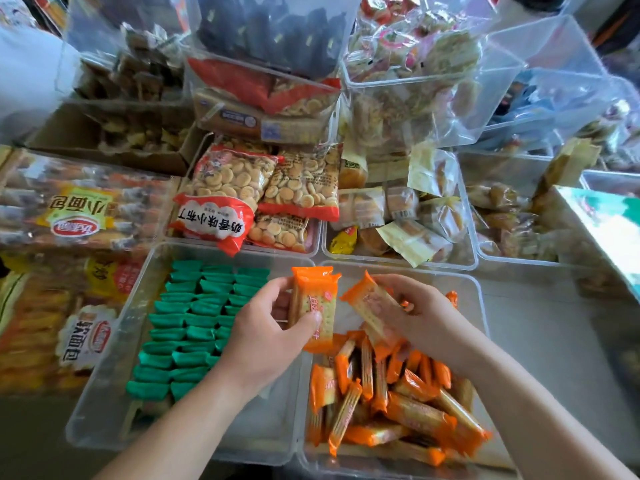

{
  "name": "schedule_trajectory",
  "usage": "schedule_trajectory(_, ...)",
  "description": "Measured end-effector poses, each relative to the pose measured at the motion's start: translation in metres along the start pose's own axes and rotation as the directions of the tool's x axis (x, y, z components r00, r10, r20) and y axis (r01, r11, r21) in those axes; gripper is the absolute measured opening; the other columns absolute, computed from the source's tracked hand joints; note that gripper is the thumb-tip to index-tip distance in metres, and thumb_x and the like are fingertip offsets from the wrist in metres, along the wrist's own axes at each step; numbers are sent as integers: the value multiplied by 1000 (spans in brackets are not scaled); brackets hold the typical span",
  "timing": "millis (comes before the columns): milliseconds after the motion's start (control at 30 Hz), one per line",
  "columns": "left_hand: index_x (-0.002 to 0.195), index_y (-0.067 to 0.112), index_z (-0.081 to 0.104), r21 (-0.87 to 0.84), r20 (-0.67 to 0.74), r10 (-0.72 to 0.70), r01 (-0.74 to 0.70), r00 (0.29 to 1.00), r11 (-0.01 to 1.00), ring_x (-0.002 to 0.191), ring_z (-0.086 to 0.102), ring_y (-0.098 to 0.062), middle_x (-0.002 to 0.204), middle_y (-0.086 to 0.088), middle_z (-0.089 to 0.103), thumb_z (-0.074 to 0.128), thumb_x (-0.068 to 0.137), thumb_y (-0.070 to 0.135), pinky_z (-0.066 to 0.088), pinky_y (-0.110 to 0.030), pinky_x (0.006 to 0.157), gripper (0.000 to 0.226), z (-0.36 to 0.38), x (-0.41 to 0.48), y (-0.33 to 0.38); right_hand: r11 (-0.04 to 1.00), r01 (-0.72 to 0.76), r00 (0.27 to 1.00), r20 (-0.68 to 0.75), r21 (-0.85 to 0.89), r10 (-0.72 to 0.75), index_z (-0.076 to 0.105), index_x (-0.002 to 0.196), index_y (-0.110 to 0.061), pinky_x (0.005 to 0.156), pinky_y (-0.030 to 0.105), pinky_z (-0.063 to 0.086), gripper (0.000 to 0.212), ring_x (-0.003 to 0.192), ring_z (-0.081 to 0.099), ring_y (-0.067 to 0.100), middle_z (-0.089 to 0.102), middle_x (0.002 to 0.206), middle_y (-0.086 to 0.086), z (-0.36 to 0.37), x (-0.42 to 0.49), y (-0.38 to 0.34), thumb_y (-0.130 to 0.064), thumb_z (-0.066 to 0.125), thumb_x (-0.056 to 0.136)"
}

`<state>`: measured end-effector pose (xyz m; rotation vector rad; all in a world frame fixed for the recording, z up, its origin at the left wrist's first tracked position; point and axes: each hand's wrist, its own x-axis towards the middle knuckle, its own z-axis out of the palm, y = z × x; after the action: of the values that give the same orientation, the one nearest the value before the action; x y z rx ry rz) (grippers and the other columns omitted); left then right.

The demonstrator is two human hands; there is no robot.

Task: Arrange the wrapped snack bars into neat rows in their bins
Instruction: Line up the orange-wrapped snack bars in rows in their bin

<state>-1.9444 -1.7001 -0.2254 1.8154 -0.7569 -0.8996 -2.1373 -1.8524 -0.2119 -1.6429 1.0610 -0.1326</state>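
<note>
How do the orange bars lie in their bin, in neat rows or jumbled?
Jumbled: the orange bars lie heaped at mixed angles, some on edge, some flat, in the near part of their bin.

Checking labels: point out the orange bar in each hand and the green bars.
Left orange bar (317, 306), head view: wrapper face above thumb of left hand (266, 336).
Right orange bar (367, 303), head view: upper half, above right hand (426, 313).
Green bars (199, 333), head view: one middle wrapper.

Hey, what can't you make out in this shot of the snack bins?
All head view:
Print on the upright orange bar in the left hand: blurred, thumb over it.
Whether the right hand holds more than the tilted orange bar: fingers cover.
Nearest green bars: left forearm hides some.
Dark packets at the top: blurred behind clear plastic.
</note>
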Motion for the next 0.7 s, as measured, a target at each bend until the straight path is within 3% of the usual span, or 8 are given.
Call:
schedule_trajectory(100,114,31,69,14,8,38,-38,999,999,92,72,-2,97,16,77,78,90,22,59,-18,76,27,1,-5,6,999,-22,1000,-16,-47,22,68,114,-36,59,41,63,39,70,72,18,73,97,-2,-8,-18,-3,-26,87,82)
schedule_trajectory(233,127,32,65,77,31,54,-56,998,995,96,70,1,104,14,74,79,90,25,60,-19,81,41,4,-10,6,999,6,999,-32,-35,-7,70,109,-26,91,47,61,40,91,75,17,79,99,-5,-15,-32,-7,-11,89,77)
schedule_trajectory(400,129,36,59,63,52,40,-44,998,997,98,70,1,107,14,73,86,85,26,61,-21,78,53,8,-16,6,993,-7,999,-32,118,11,72,109,-23,79,40,60,23,88,76,20,80,94,2,-19,-44,-11,-17,81,89)
schedule_trajectory(533,126,33,57,3,77,19,-19,997,1000,93,72,-1,103,8,75,90,80,26,63,-26,73,57,9,-19,9,979,28,999,-32,204,-21,72,109,-17,75,38,61,20,85,75,19,80,95,5,-15,-48,-14,-11,77,91)
schedule_trajectory(700,107,30,60,-41,185,48,-41,982,998,94,73,-8,99,9,75,88,82,31,64,-33,79,38,8,-26,11,971,104,995,-30,217,-99,70,110,-18,77,31,61,16,90,76,18,79,97,4,-4,-49,-16,-9,71,96)
